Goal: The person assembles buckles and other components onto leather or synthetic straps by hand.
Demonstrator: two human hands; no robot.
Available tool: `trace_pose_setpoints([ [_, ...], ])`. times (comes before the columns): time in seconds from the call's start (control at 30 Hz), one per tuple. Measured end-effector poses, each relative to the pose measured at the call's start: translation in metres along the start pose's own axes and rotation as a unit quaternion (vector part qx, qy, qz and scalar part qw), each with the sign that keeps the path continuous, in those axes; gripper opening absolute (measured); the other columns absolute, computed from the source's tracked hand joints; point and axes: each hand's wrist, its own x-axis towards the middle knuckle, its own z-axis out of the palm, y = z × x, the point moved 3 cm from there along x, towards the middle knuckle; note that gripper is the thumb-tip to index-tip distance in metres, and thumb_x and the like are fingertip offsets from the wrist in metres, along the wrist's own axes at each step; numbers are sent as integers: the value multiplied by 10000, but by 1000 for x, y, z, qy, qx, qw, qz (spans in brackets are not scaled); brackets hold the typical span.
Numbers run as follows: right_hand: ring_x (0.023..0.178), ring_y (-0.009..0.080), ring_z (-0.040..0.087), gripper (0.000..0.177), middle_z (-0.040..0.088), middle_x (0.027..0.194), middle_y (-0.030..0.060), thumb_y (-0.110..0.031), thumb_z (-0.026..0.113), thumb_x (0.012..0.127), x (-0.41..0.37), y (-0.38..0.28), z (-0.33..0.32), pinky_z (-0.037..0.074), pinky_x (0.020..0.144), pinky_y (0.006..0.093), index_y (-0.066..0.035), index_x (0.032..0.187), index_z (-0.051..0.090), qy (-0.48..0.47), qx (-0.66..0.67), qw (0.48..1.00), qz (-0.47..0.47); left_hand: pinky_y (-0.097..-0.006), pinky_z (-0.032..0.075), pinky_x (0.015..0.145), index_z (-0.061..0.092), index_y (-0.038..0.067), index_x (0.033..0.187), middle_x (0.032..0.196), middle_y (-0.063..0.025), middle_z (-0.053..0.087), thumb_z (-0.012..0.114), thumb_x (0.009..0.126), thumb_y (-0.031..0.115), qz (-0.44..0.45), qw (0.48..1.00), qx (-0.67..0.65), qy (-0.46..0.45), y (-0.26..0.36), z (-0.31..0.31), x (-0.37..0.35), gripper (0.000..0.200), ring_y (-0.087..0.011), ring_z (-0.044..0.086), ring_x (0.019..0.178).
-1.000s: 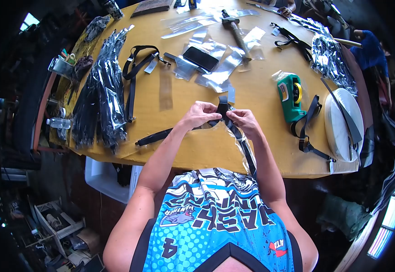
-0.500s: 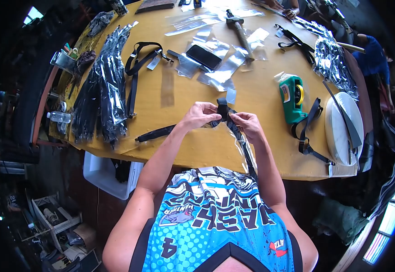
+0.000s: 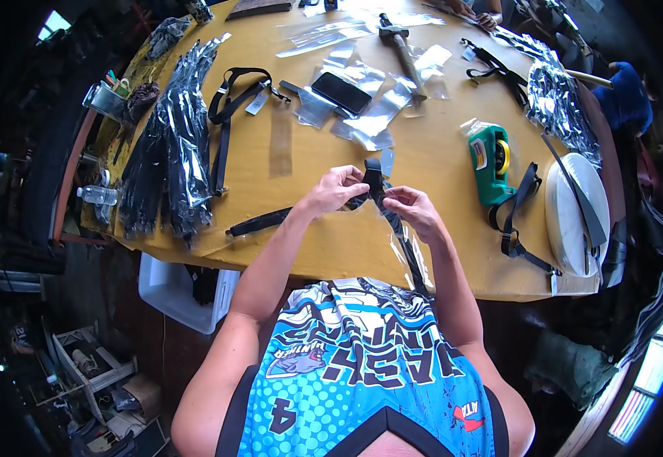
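A black strap [image 3: 374,177] stands in a loop between my two hands, over the near middle of the yellow table [image 3: 308,263]. My left hand [image 3: 339,189] pinches it from the left side. On the right side my right hand [image 3: 411,207] has its fingers closed on the same strap. A clear plastic sleeve [image 3: 406,247] with black strap inside runs from my hands down to the table's front edge. Another black strap end [image 3: 259,222] lies left of my left wrist. A small pale tag [image 3: 387,158] is just beyond the loop.
Wrapped black straps [image 3: 175,145] are piled at the left. Beyond my hands lie a phone [image 3: 342,93], plastic sleeves and a hammer [image 3: 402,53]. At the right are a green tape dispenser [image 3: 491,167] and a white roll [image 3: 567,221]. Another person's hand [image 3: 488,20] is at the far edge.
My left hand has shifted slightly up the strap, and my right hand has turned a little and moved slightly left. At the right, the person in blue has moved.
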Motion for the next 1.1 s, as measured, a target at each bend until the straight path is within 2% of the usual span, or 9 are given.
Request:
trace_pose_setpoints([
  [0.1, 715, 83, 568, 216, 639, 782, 26, -140, 705, 767, 10, 14, -4, 451, 657, 223, 5, 913, 638, -36, -95, 995, -6, -218, 454, 653, 521, 1, 1022, 829, -51, 642, 610, 844, 136, -17, 999, 14, -49, 5, 3, -1, 240, -75, 570, 725],
  [0.2, 703, 78, 565, 189, 637, 778, 25, -132, 686, 782, 10, 15, -2, 453, 659, 218, 13, 892, 634, -54, -75, 996, -12, -212, 451, 631, 492, 1, 1063, 816, -66, 648, 635, 819, 110, -48, 995, 13, -90, 4, 4, -1, 303, -73, 570, 701],
  [0.33, 704, 89, 577, 149, 640, 790, 40, -115, 638, 822, 8, 8, 0, 466, 664, 226, 24, 875, 622, -76, -43, 996, -12, -207, 446, 612, 475, 9, 1089, 795, -70, 646, 678, 772, 84, -17, 994, 45, -96, 8, 4, -7, 384, -76, 568, 667],
  [0.53, 729, 106, 594, 146, 646, 844, 77, -95, 595, 851, 3, -3, 3, 487, 688, 236, 34, 918, 591, -108, -13, 994, 8, -223, 460, 630, 472, -8, 1095, 806, -104, 649, 713, 728, 82, -23, 982, 160, -96, 21, 2, -13, 448, -107, 595, 696],
  [0.63, 751, 109, 598, 156, 646, 854, 87, -78, 595, 846, 5, -3, 2, 490, 695, 239, 37, 950, 578, -117, -13, 993, -6, -234, 469, 654, 470, -15, 1101, 816, -109, 650, 696, 746, 77, -14, 980, 169, -100, 19, 0, -10, 431, -120, 605, 723],
  [0.83, 764, 118, 596, 260, 646, 863, 88, -43, 634, 804, 3, -5, 2, 486, 727, 254, 34, 1032, 538, -147, -26, 989, -17, -245, 475, 692, 507, -17, 1050, 839, -99, 649, 635, 797, 51, -26, 993, 76, -92, 12, 0, -2, 291, -114, 601, 755],
  [0.9, 767, 122, 599, 286, 647, 861, 86, -47, 650, 788, 2, -3, 3, 482, 726, 253, 33, 1037, 534, -154, -28, 988, -11, -245, 475, 692, 522, -20, 1013, 849, -94, 644, 611, 813, 37, 29, 995, 56, -82, 3, 2, 4, 226, -106, 594, 768],
  [0.97, 771, 125, 602, 313, 647, 859, 85, -50, 666, 773, 1, 0, 1, 478, 725, 252, 33, 1042, 529, -160, -29, 987, -3, -244, 475, 688, 524, -21, 1004, 850, -90, 642, 602, 817, 30, 24, 995, 46, -81, 1, 4, 4, 209, -104, 591, 771],
  [1.1, 769, 125, 604, 292, 651, 856, 78, -98, 691, 756, 1, 8, -4, 465, 697, 251, 15, 993, 564, -161, -168, 971, 60, -244, 476, 682, 525, -23, 991, 843, -81, 639, 593, 819, 22, 26, 996, 38, -71, 10, 4, -1, 190, -105, 587, 764],
])
